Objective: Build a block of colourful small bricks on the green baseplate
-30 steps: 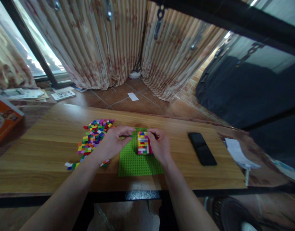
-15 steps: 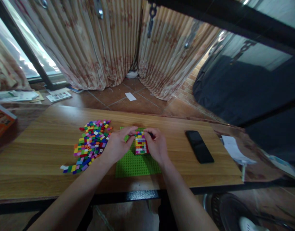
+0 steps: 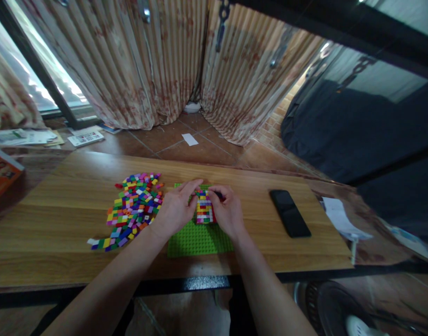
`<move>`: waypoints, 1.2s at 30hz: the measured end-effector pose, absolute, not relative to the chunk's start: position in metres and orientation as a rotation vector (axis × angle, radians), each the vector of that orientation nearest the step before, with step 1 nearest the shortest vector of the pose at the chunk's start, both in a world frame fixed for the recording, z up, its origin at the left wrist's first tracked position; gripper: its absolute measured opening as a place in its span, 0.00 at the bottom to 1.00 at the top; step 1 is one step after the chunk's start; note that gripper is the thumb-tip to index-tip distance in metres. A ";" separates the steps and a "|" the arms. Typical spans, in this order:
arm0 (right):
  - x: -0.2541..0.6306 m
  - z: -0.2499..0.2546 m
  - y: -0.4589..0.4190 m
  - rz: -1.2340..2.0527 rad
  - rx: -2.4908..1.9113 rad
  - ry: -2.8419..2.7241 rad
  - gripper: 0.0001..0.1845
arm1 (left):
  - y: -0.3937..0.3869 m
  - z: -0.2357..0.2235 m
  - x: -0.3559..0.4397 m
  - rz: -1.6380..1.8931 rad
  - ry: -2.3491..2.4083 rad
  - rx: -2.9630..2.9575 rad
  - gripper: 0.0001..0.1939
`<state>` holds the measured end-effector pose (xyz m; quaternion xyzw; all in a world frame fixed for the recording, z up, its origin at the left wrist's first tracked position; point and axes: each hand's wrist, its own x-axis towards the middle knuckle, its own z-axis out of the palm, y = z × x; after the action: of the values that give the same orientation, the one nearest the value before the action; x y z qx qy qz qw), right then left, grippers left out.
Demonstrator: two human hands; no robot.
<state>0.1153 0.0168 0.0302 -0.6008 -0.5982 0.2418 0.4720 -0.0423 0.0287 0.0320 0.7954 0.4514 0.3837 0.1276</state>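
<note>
No wording legible. Orange box with white edge (image 3: 2, 182), nine o'clock, cut off by picture border: pale marks on orange face, too blurred to read. Flat white booklet (image 3: 86, 138), between nine and ten o'clock: dark blocky print, characters too small to make out. Loose white papers (image 3: 34, 137), just above nine o'clock: greenish patch, unreadable.

Brick stack (image 3: 203, 212) partly hidden by the right hand (image 3: 229, 212)

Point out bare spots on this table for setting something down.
The table shows bare wood left of the loose brick pile, and between the right hand and the phone. The green baseplate is crowded around the brick block, with the left hand there too.
</note>
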 end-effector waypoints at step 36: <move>0.109 0.029 0.005 0.135 -1.449 -1.933 0.19 | 0.030 0.028 -0.043 1.156 1.334 2.203 0.24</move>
<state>0.1089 0.0047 0.0292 -0.5604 -0.7474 0.0521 0.3531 -0.0433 0.0299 0.0277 0.7705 0.4665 0.4044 0.1585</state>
